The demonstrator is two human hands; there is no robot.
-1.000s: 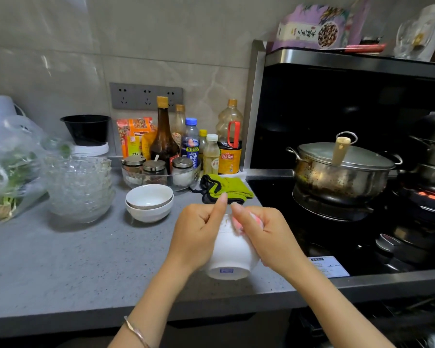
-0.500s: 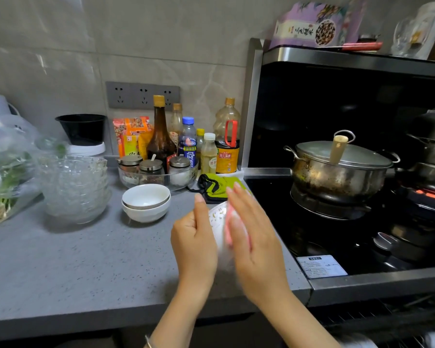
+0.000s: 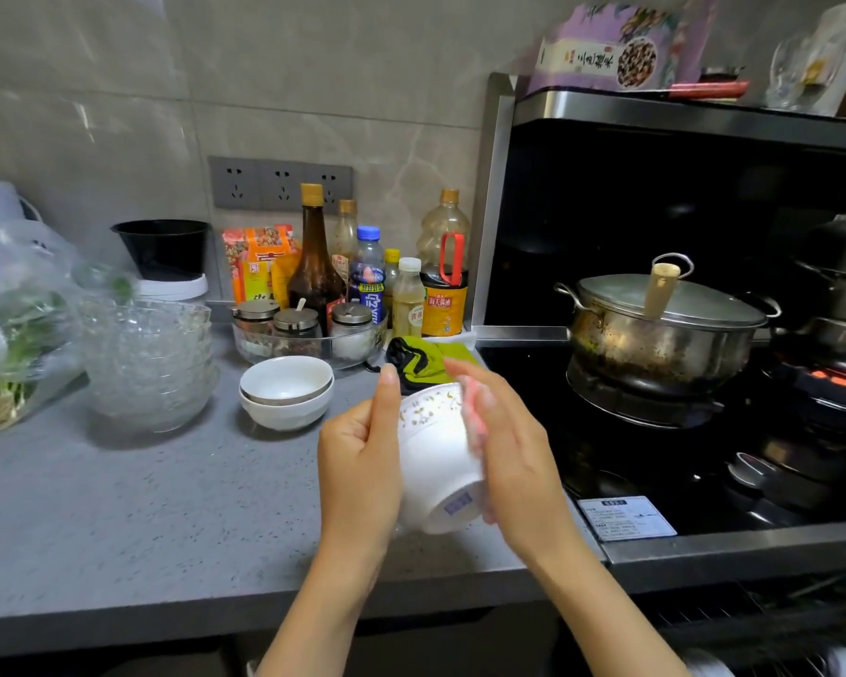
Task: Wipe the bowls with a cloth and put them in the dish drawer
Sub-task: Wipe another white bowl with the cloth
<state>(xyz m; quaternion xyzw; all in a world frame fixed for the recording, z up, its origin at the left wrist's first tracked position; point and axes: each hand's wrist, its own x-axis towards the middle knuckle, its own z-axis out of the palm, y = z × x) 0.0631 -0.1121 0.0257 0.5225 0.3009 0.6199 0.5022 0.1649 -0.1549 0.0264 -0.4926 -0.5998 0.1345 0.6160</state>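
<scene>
Both forearms rise from the lower edge and converge at centre. Left hand [image 3: 362, 461], back toward the camera, grips a white bowl [image 3: 435, 452], thumb extended up beside its rim. Right hand [image 3: 514, 452], fingers nearly straight and slightly blurred, presses a pink cloth [image 3: 472, 422] against the bowl's opposite side.

This is looking like a home kitchen: a lidded pot [image 3: 655, 344] is sitting on the stove [image 3: 523, 432] at right, sauce bottles [image 3: 316, 266] are lining the far tiled wall, and white bowls [image 3: 287, 390] are resting on the grey counter [image 3: 118, 505].
</scene>
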